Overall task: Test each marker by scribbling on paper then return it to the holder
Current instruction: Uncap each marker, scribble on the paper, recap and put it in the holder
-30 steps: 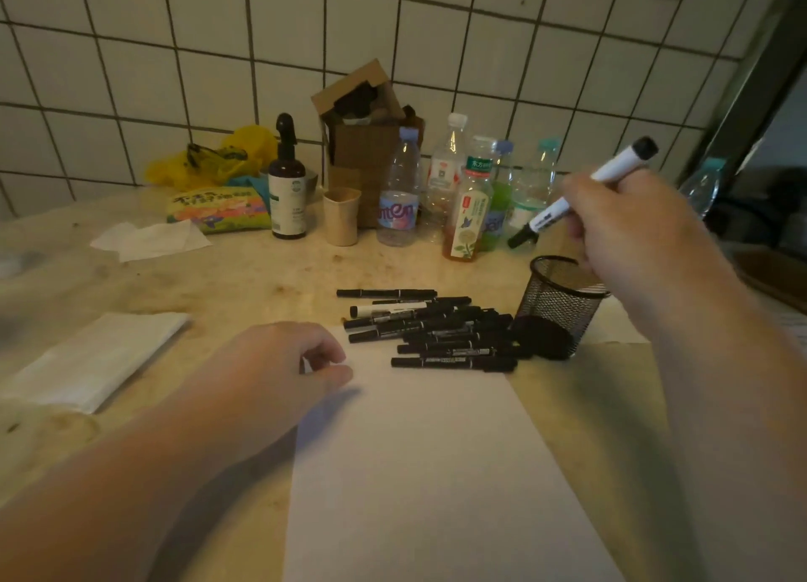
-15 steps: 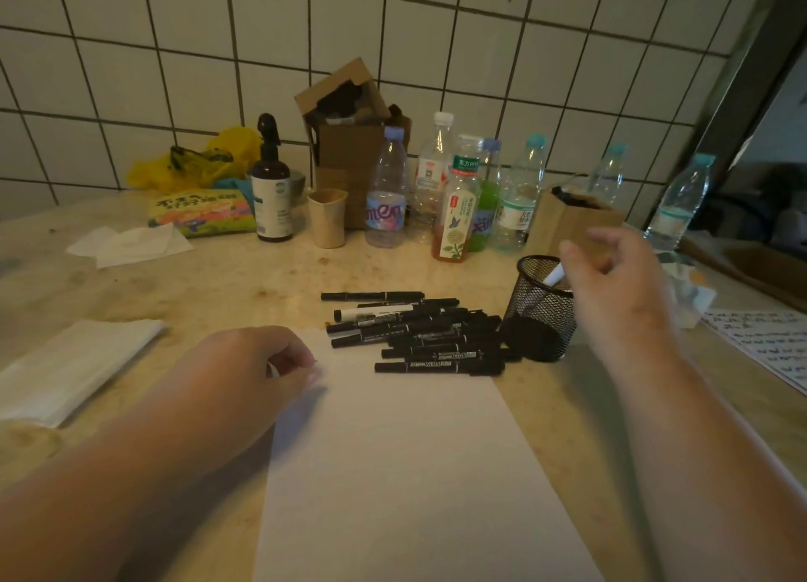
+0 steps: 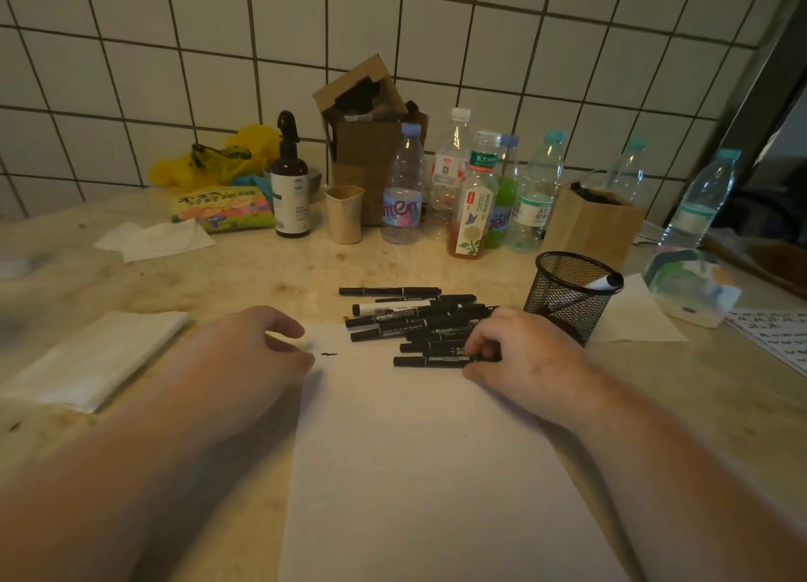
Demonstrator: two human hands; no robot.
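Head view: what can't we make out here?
- Right hand grip: its fingers cover the near marker's right end, so closed or just touching is unclear.
- Marker in the mesh holder: only its top end shows above the rim.
- Sheet: bottom cut off by the frame edge.
- Left hand: curled fingers and shadow hide the paper corner.
- Marker labels: too small to read.

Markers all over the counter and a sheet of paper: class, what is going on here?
A person is testing markers. The right hand is closing on a black marker at the near edge of the pile. The left hand rests on the paper, beside one small scribble. One white marker already stands in the mesh holder.
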